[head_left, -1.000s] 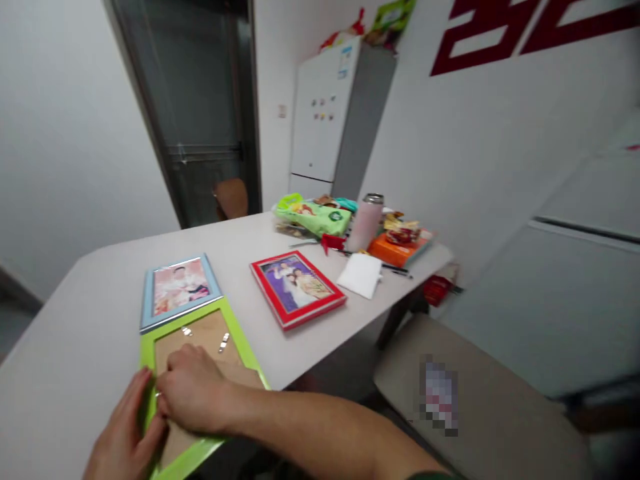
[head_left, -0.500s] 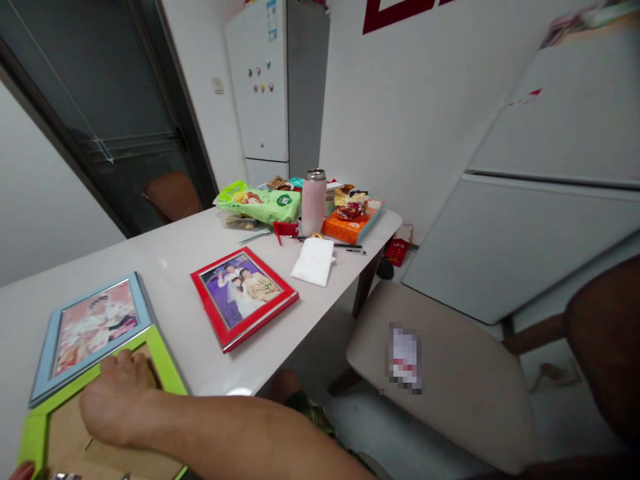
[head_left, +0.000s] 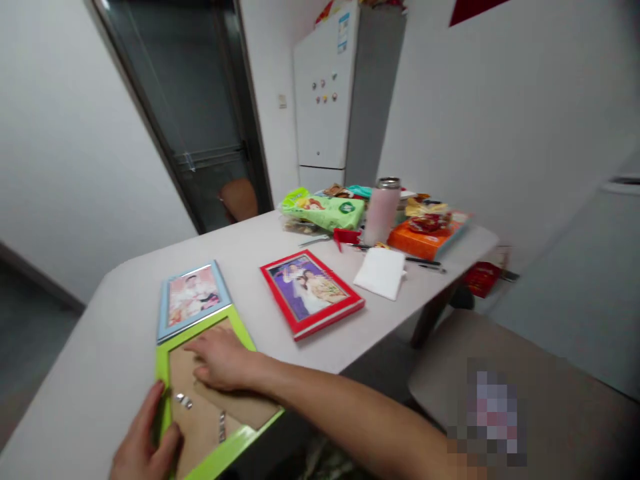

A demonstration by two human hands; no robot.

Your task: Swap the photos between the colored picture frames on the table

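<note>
A green picture frame (head_left: 165, 360) lies face down near the table's front edge, its brown backing board (head_left: 200, 413) showing with small metal clips. My right hand (head_left: 220, 360) rests on the upper part of the backing, fingers curled and pressed against it near the top edge. My left hand (head_left: 143, 443) lies on the frame's left rim, fingers stretched flat along it. A blue frame (head_left: 193, 298) with a photo touches the green one's far side. A red frame (head_left: 310, 292) with a photo lies further right.
At the table's (head_left: 100, 347) far end stand a pink flask (head_left: 381, 211), a green snack bag (head_left: 325, 212), an orange box (head_left: 425, 240), pens and a white napkin (head_left: 381, 272). A beige chair (head_left: 525, 400) is on the right, a white fridge (head_left: 325, 93) behind.
The view swung right, then back left. My right hand slid from the backing's lower left to its upper edge. My left hand stays on the frame's left rim.
</note>
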